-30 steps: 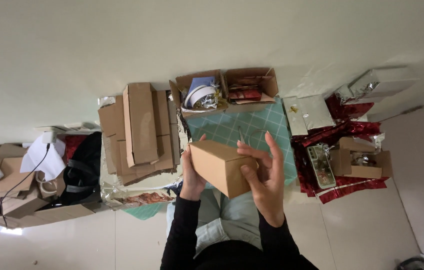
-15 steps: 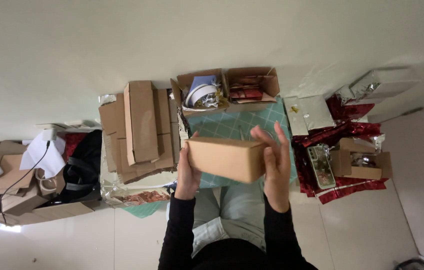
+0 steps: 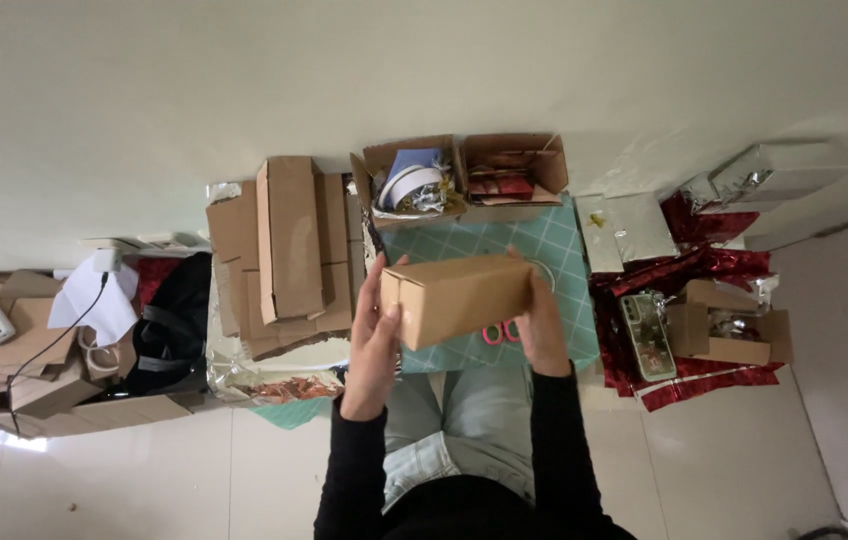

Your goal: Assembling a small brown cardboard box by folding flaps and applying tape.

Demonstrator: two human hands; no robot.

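The pale floor [image 3: 144, 470] carries everything here, because the person sits on it with the knees under the hands. The biggest thing on it is the green cutting mat [image 3: 554, 250] with a grid, which lies straight in front of the person at about 12 o'clock, so that the working place is within easy reach. At 10 o'clock from the hands is a stack of flat cardboard blanks [image 3: 284, 250], laid one on another to keep them together. At 3 o'clock red shiny wrapping foil [image 3: 734, 375] is spread out, with a small open carton [image 3: 724, 335] on it, and silver wrapped packages [image 3: 634, 225] lie beyond it at 2 o'clock. At 12 o'clock, against the wall, stand two open cartons [image 3: 464, 175] with ribbon and small red items, open on top so the contents can be taken.

Above the mat, in the middle, the closed brown cardboard box [image 3: 464, 295] is lifted in the air, lying lengthwise. The left hand [image 3: 376, 340] holds its left end, thumb on the near side, and the right hand [image 3: 541, 325] clasps the right end; each grip is closed on the box so it stays level. Pink-handled scissors [image 3: 502, 332] lie on the mat just under the box.
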